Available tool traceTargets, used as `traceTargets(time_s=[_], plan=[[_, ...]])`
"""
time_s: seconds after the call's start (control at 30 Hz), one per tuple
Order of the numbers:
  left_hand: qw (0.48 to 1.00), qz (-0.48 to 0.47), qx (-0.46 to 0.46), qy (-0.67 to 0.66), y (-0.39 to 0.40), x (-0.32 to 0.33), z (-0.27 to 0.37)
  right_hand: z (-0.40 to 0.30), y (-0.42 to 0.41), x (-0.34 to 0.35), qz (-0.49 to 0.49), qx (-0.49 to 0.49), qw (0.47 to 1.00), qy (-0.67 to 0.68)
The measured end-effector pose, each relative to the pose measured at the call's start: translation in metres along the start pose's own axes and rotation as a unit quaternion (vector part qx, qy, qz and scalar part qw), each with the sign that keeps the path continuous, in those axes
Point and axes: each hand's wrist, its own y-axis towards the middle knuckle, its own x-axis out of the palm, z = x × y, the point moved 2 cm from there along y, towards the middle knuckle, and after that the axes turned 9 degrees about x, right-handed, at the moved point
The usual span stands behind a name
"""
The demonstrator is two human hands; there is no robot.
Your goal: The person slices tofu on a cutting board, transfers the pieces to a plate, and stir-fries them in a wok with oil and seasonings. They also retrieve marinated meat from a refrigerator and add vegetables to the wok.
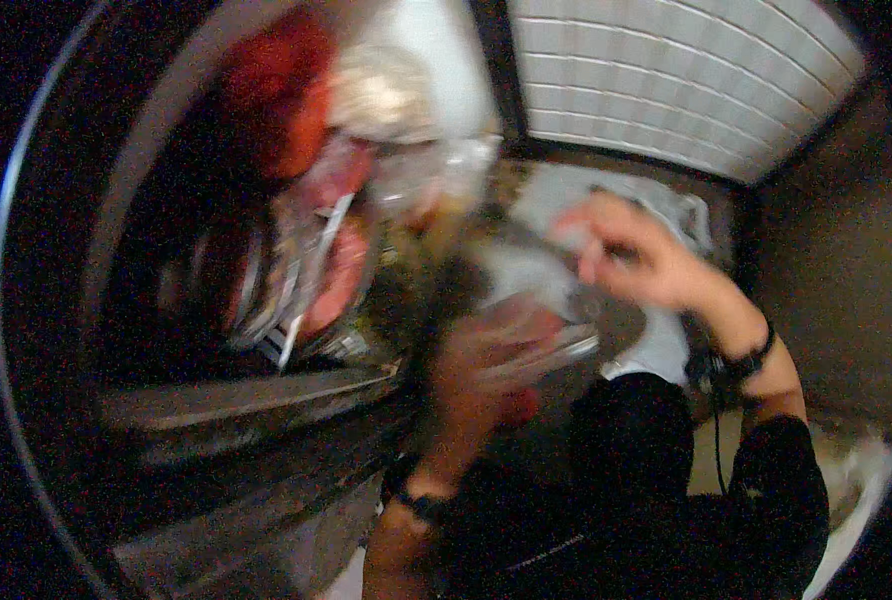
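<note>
The picture is strongly blurred. My left hand (483,360) reaches up from the bottom middle, with a blurred clear and reddish item (558,345) at its fingers; whether the hand holds it, I cannot tell. Over a pale plastic-like sheet (663,345) at the right is my right hand (633,255), its fingers bent and a little apart, nothing plainly in them. Left of both hands lies a heap of items: a red item (281,97), a cream-coloured round bundle (386,97), a clear plastic package (446,172) and a pinkish-red item (337,277).
A panel of white slats in a dark frame (678,82) stands at the upper right, beside a brown wall (836,247). Long dark edges (251,401) run below the heap at the left. A black cord (718,435) hangs near my right forearm.
</note>
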Motion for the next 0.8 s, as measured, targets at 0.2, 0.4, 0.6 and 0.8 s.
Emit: traceTargets(time_s=[0.2,0.4,0.6,0.8], plan=[[0.818,-0.016,-0.017,0.575,-0.061,-0.042,-0.027,0.245,-0.146,-0.021,0.084,0.617,0.755,-0.203],[0.878,-0.009,0.006,0.478,-0.091,-0.065,-0.069,0.301,-0.194,0.080,0.276,0.450,0.816,-0.235],[0.934,-0.079,0.121,0.327,-0.068,-0.099,0.028,0.183,-0.167,-0.054,0.460,0.640,0.596,0.152],[0.983,-0.066,-0.046,-0.167,0.020,-0.161,0.277,-0.079,-0.052,-0.184,0.575,0.329,0.567,0.490]])
